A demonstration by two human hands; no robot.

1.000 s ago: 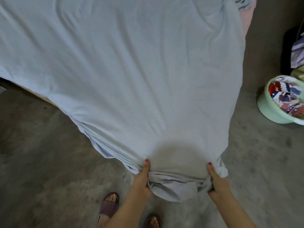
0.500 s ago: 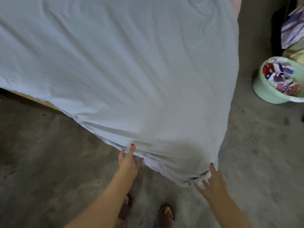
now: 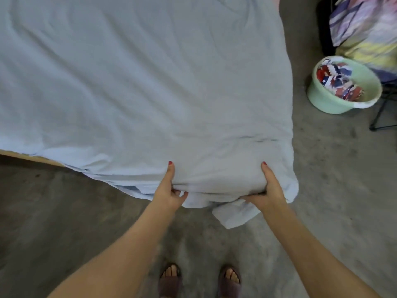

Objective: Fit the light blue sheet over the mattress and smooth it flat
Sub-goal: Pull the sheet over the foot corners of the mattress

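right now the left hand (image 3: 169, 193) grips the near edge of the light blue sheet (image 3: 139, 82), with its thumb lying up on top of the cloth and its fingers curled under a fold. the right hand (image 3: 267, 190) does the same thing a little way along, thumb on top and fingers tucked under, so a bunch of cloth is pinched between the two hands. they hold it like this, i think, because this is the corner of the mattress, and the sheet has to be pulled down and around that corner to stay on. two hands set apart can pull the cloth evenly, so it does not slide to one side. a loose flap of the sheet hangs down below the right hand, so the corner is not yet tucked in. the mattress itself is hidden under the sheet, which covers all of the top that shows. soft wrinkles run across the cloth toward the hands, so it needs more smoothing. at the left edge a thin strip of the bed frame (image 3: 25, 157) peeks out under the sheet. the person stands on the grey floor (image 3: 64, 211) in sandals, right at the corner, close enough to reach under. off to the right, well apart from the bed, a green tub (image 3: 328, 104) with bright cloth in it sits on the floor.
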